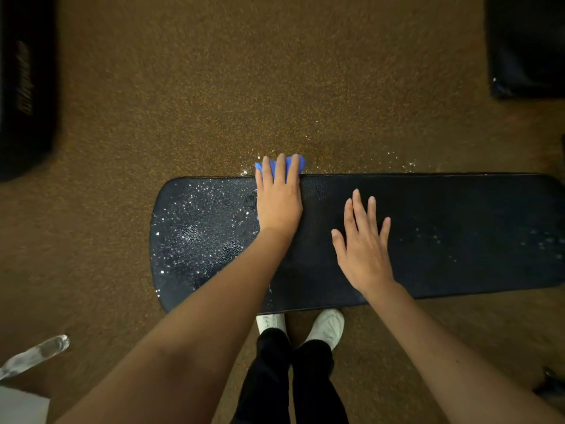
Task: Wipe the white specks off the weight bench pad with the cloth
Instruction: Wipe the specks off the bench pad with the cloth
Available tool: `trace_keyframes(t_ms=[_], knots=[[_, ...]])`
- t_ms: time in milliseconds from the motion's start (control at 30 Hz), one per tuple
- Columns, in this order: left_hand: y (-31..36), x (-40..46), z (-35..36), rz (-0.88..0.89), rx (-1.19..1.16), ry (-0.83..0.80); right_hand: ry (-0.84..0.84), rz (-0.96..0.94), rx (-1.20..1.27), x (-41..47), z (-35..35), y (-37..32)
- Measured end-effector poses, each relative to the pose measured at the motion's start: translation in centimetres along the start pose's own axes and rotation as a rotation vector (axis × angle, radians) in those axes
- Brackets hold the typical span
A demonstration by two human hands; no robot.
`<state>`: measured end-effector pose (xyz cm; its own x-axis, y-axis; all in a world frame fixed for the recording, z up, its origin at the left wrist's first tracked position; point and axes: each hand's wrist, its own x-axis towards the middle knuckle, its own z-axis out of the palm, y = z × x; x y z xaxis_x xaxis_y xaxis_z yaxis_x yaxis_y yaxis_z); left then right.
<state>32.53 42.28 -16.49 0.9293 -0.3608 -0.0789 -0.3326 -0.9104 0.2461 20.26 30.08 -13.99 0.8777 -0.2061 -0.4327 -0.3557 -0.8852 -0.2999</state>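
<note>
A long black bench pad (pixel 443 215) lies crosswise in front of me. White specks (pixel 195 221) cover its left end, and a few faint ones show far right. My left hand (pixel 278 200) presses flat on a blue cloth (pixel 301 163) at the pad's far edge; the cloth pokes out past my fingertips and is mostly hidden under the palm. My right hand (pixel 363 249) rests flat on the middle of the pad, fingers spread, holding nothing.
Brown speckled floor (pixel 244 87) surrounds the pad, with white specks scattered on it just beyond the far edge. Dark equipment stands at the far left (pixel 24 87) and far right (pixel 529 44). My white shoes (pixel 327 325) stand at the pad's near edge. A clear bottle (pixel 33 354) lies lower left.
</note>
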Motion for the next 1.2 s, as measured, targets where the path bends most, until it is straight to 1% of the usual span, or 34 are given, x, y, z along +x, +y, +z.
trace_keyframes(t_ms=[100, 167, 233, 300, 367, 500, 600, 633, 700, 767, 833, 867, 933, 1033, 1067, 1100, 1200], knots=[[-0.2, -2.5, 0.1, -0.073, -0.02, 0.052, -0.003, 0.007, -0.01, 0.0, 0.0, -0.1], [0.4, -4.5, 0.1, -0.095, -0.023, 0.032, -0.008, 0.017, -0.016, 0.0, 0.1, -0.2], [0.9, -5.5, 0.3, -0.004, 0.008, -0.005, -0.023, 0.032, -0.034, 0.1, 0.2, -0.4], [0.1, -4.6, 0.4, 0.102, 0.027, -0.016, -0.025, 0.037, -0.045, 0.1, 0.2, -0.4], [-1.0, -2.7, 0.4, 0.115, 0.036, 0.003, -0.027, 0.028, -0.047, 0.0, 0.1, -0.3], [-1.7, -0.7, -0.1, -0.095, -0.06, 0.027, -0.042, 0.02, -0.042, 0.0, 0.0, -0.1], [-1.1, -2.7, 0.0, -0.167, -0.081, 0.039, -0.031, 0.022, -0.029, 0.0, 0.0, -0.2], [-0.9, -3.8, 0.1, -0.141, -0.078, 0.027, -0.026, 0.023, -0.025, 0.0, 0.0, -0.3], [-0.6, -5.5, 0.2, -0.003, -0.031, -0.023, -0.022, 0.029, -0.028, 0.0, 0.1, -0.4], [-1.1, -5.4, 0.0, 0.124, 0.017, -0.034, -0.021, 0.034, -0.038, 0.1, 0.2, -0.5], [-2.2, -4.4, -0.1, 0.194, 0.036, -0.022, -0.016, 0.036, -0.043, 0.0, 0.2, -0.6], [-2.6, -4.1, -0.2, 0.198, 0.039, -0.02, -0.016, 0.034, -0.044, 0.0, 0.1, -0.5], [-3.2, -3.8, -0.1, 0.12, 0.009, -0.006, -0.022, 0.027, -0.043, 0.0, 0.0, -0.3], [-2.9, -4.0, -0.2, -0.113, -0.076, 0.043, -0.029, 0.017, -0.037, 0.0, -0.1, -0.2], [-2.5, -4.2, -0.2, -0.144, -0.082, 0.049, -0.028, 0.019, -0.038, 0.0, -0.1, -0.2], [-2.0, -4.6, -0.2, -0.122, -0.078, 0.043, -0.024, 0.021, -0.036, 0.0, -0.1, -0.3], [-1.6, -6.2, 0.1, 0.155, -0.005, -0.022, -0.021, 0.034, -0.029, 0.0, 0.0, -0.6]])
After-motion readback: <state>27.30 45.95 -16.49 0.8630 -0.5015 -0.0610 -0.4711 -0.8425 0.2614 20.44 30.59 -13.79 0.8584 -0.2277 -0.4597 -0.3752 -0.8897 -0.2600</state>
